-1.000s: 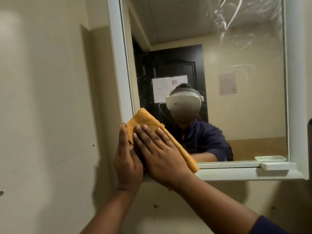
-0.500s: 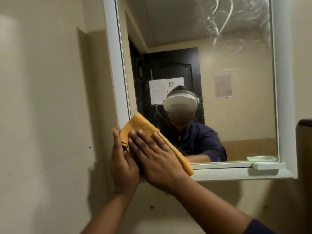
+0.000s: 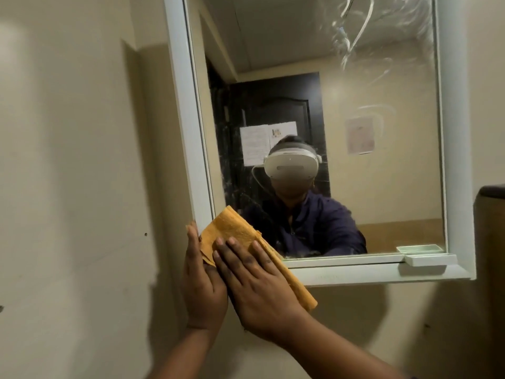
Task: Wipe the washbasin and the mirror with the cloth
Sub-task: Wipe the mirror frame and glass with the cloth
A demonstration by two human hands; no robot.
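Observation:
A white-framed mirror [image 3: 382, 173] hangs on the wall, with smear streaks in its upper right part. A folded orange cloth [image 3: 232, 228] lies flat over the mirror's lower left corner. My right hand [image 3: 257, 285] presses on the cloth with straight, spread fingers. My left hand [image 3: 203, 283] lies flat beside it at the cloth's left edge, fingertips up against the frame. The washbasin is out of view.
A narrow white shelf [image 3: 382, 273] runs along the mirror's bottom, with a small white soap dish [image 3: 430, 259] at its right end. A beige wall [image 3: 68, 187] is to the left. A dark object [image 3: 492, 242] stands at the right edge.
Both hands and the cloth have slid a little down and left along the mirror's lower left corner. My view has shifted, so the mirror sits further left in frame.

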